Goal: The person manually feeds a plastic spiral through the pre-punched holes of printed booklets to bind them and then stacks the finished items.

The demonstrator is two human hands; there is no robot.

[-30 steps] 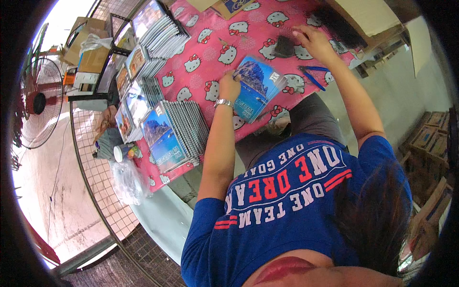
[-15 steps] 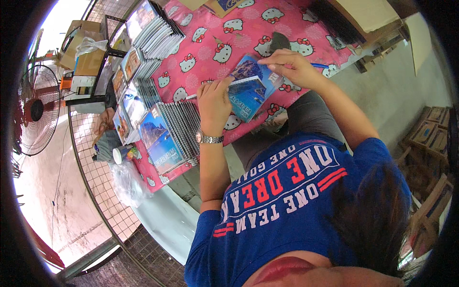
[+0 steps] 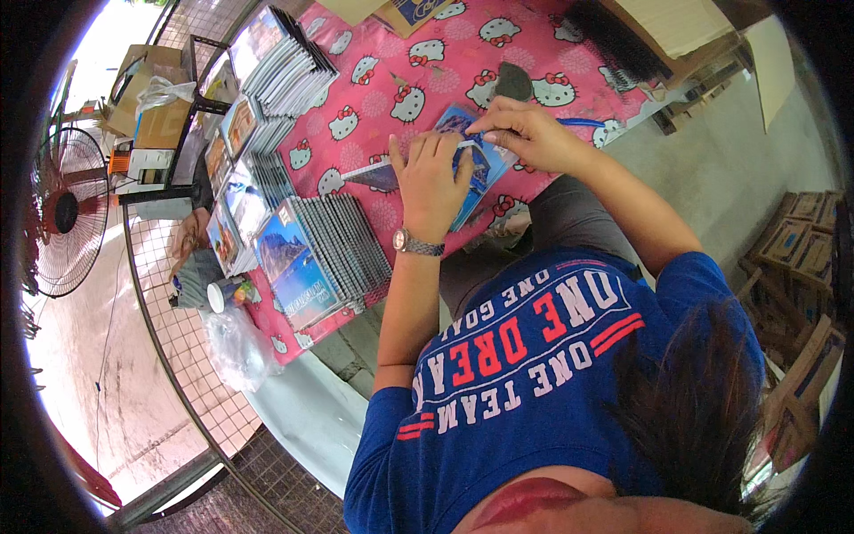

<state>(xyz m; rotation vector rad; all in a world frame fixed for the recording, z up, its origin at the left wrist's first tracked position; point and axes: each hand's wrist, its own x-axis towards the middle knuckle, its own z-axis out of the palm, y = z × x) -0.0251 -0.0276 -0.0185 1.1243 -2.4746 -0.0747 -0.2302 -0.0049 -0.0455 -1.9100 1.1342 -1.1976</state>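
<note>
A notebook (image 3: 478, 185) with a blue sea-and-mountain cover lies at the table's near edge, partly hidden by both hands. My left hand (image 3: 431, 185), a metal watch at its wrist, rests over its left part with fingers spread and thumb apart. A grey leaf (image 3: 375, 174) sticks out to the left from under that hand. At the notebook's upper right, my right hand (image 3: 527, 135) has its thumb and fingers pinched together. What lies between those fingertips is too small to make out. Beside the right wrist is a thin blue strip (image 3: 580, 122).
Spiral-bound notebooks (image 3: 300, 264) stand stacked at the table's left, with more stacks (image 3: 289, 76) behind. A dark grey pad (image 3: 513, 82) lies on the pink tablecloth (image 3: 374, 107). A fan (image 3: 67, 212) stands far left; cardboard boxes (image 3: 685, 31) are at the back right.
My left hand has shifted right and spread its fingers over the notebook, and the grey leaf now shows beside it. My right hand has moved slightly toward the left hand, still pinched.
</note>
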